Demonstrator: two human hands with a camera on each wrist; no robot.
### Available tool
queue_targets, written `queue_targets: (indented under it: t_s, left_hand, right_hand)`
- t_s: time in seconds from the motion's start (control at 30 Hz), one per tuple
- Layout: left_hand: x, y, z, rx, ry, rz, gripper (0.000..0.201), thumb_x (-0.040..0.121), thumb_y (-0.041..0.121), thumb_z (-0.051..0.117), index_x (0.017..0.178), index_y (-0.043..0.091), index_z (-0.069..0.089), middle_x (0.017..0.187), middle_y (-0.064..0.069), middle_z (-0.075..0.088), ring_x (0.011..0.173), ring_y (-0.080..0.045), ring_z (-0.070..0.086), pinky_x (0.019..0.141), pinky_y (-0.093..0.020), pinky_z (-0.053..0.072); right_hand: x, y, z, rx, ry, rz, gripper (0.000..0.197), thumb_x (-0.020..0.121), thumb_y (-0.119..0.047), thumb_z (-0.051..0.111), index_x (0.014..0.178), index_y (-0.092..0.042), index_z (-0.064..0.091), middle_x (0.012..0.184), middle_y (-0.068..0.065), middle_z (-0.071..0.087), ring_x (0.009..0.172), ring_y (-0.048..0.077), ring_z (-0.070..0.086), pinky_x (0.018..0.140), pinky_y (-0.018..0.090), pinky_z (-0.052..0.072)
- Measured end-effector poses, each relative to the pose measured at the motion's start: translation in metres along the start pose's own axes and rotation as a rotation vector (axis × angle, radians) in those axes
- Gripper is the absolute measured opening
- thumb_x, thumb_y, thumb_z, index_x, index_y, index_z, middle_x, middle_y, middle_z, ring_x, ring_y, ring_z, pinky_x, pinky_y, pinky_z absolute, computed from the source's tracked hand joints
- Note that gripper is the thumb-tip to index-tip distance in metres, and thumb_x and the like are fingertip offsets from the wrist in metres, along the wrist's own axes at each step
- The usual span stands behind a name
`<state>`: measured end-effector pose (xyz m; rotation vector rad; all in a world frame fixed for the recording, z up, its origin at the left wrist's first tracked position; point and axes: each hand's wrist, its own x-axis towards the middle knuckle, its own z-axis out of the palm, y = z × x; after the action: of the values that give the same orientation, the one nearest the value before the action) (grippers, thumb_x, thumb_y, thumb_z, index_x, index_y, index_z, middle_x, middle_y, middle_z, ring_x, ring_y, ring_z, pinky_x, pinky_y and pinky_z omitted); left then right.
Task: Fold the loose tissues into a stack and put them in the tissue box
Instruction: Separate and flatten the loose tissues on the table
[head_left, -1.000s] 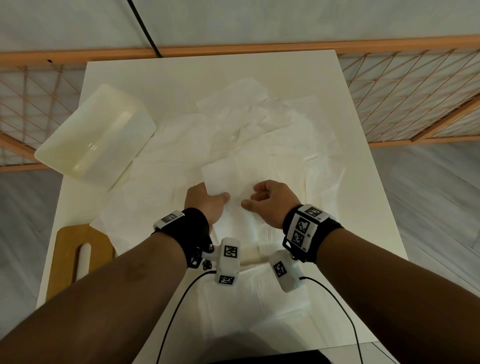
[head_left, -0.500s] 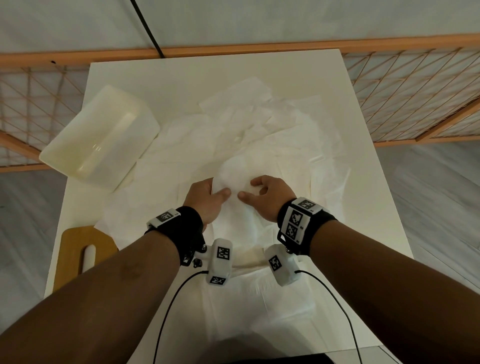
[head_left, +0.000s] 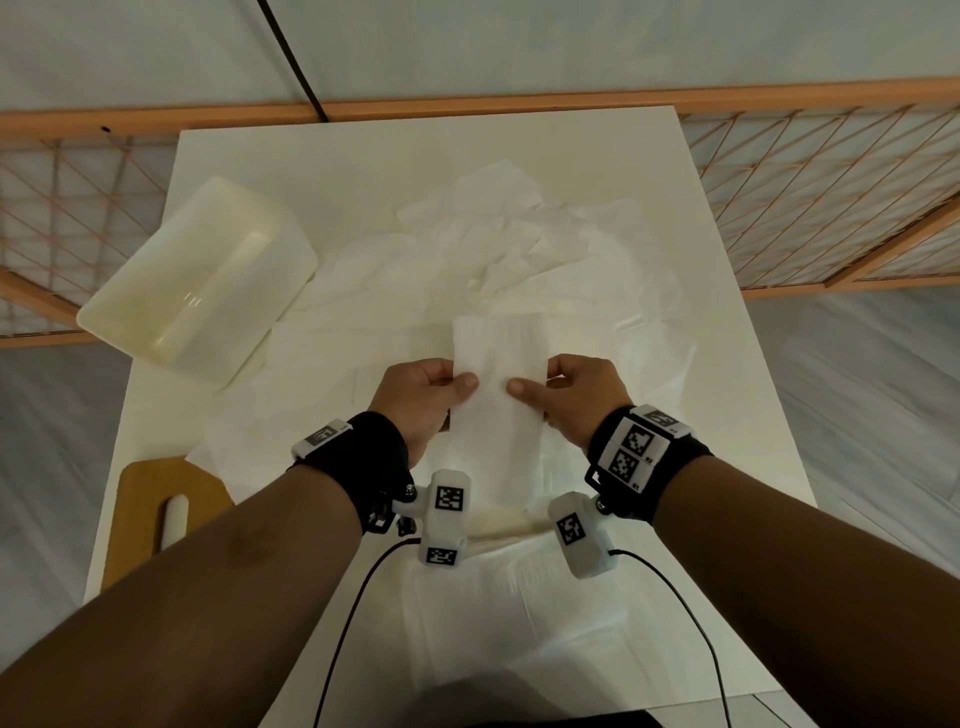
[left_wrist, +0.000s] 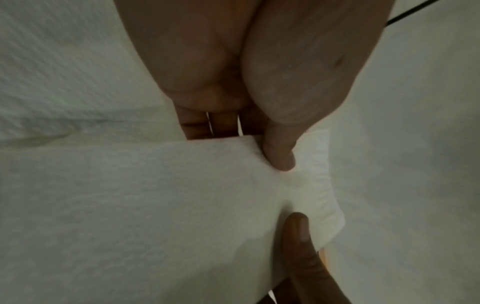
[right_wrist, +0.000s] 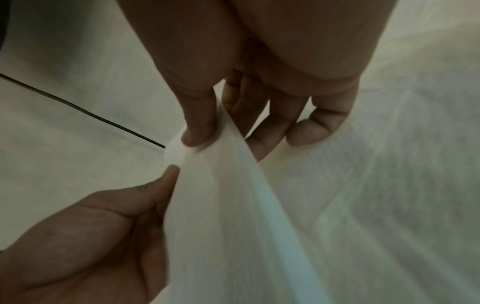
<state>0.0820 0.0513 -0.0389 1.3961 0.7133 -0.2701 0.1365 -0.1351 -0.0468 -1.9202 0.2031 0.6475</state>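
A: Starting at the left edge of the surface (head_left: 696, 332), there's the wooden board (head_left: 150, 499) with its slot, down by the near corner. Beyond it, the tissue box (head_left: 197, 280), a pale open tub, sits at a slant on the left side, its opening facing up.

B: And nothing of the held tissue is in it. Moving in, the left hand (head_left: 415, 397)?

A: Its grip is clamped on the folded tissue (head_left: 498, 374), thumb on top, fingers curled underneath along the tissue's left edge. The left wrist view backs that up: the thumb (left_wrist: 280, 148) presses down onto the sheet while the fingers tuck under it.

B: So the tissue sits right in the middle, between both hands?

A: Exactly, a narrow white strip running away from the person, lifted off the surface and held over the loose tissues (head_left: 519, 249), which spread across the middle and far part of the surface, overlapping and crumpled.

B: And on the right?

A: The right hand (head_left: 576, 395) mirrors it, grip pinching the tissue's right edge with the thumb on top. In the right wrist view the thumb (right_wrist: 200, 123) and the fingers behind it sandwich the sheet, which hangs in a soft fold.

B: The two thumbs?

A: Close together on top of the strip, not touching. Further right, an orange lattice fence (head_left: 810, 197) stands beyond the surface.
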Motion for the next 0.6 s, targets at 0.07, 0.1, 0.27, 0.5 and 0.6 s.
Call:
queue_targets:
  t_s: [0.07,0.1,0.27,0.5,0.6]
  left_hand:
    - [-0.001,0.001,0.006,0.024,0.002,0.022,0.005,0.088,0.009,0.078,0.092,0.006,0.076,0.094,-0.013,0.078,0.096,-0.036,0.074,0.088,-0.048,0.061]
    - [-0.001,0.001,0.007,0.032,0.003,0.034,0.009,0.085,0.01,0.08,0.091,0.005,0.076,0.092,-0.012,0.079,0.093,-0.033,0.075,0.085,-0.046,0.062]
    - [-0.002,0.0,0.017,0.031,0.027,0.052,0.012,0.081,0.009,0.084,0.089,0.007,0.075,0.077,-0.001,0.077,0.063,-0.008,0.072,0.051,-0.017,0.051]
    - [0.005,-0.004,0.016,-0.031,0.086,-0.042,0.01,0.095,0.021,0.071,0.093,0.017,0.08,0.107,-0.015,0.076,0.105,-0.037,0.071,0.099,-0.059,0.053]
    - [0.003,-0.003,0.017,-0.061,0.085,-0.046,0.01,0.094,0.012,0.071,0.089,0.013,0.079,0.102,-0.016,0.077,0.104,-0.041,0.071,0.096,-0.058,0.055]
  right_hand:
    - [0.0,0.006,-0.007,0.017,0.026,-0.011,0.047,0.077,-0.042,0.088,0.078,-0.001,0.065,0.063,0.001,0.069,0.061,0.017,0.065,0.076,0.048,0.063]
    - [0.0,0.008,-0.009,0.023,0.037,-0.012,0.047,0.08,-0.043,0.086,0.078,0.0,0.066,0.063,0.003,0.069,0.062,0.019,0.064,0.077,0.052,0.063]
    - [-0.001,0.007,-0.018,0.065,0.038,0.002,0.027,0.088,-0.034,0.08,0.077,-0.011,0.073,0.063,0.0,0.071,0.064,0.018,0.069,0.079,0.049,0.063]
    - [-0.003,0.006,-0.02,0.13,0.081,0.035,0.03,0.081,-0.031,0.087,0.079,-0.007,0.07,0.057,0.0,0.069,0.055,0.014,0.068,0.074,0.04,0.065]
    - [-0.004,0.005,-0.019,0.182,0.067,0.03,0.032,0.079,-0.028,0.089,0.071,-0.011,0.064,0.059,0.003,0.069,0.057,0.017,0.068,0.07,0.038,0.061]
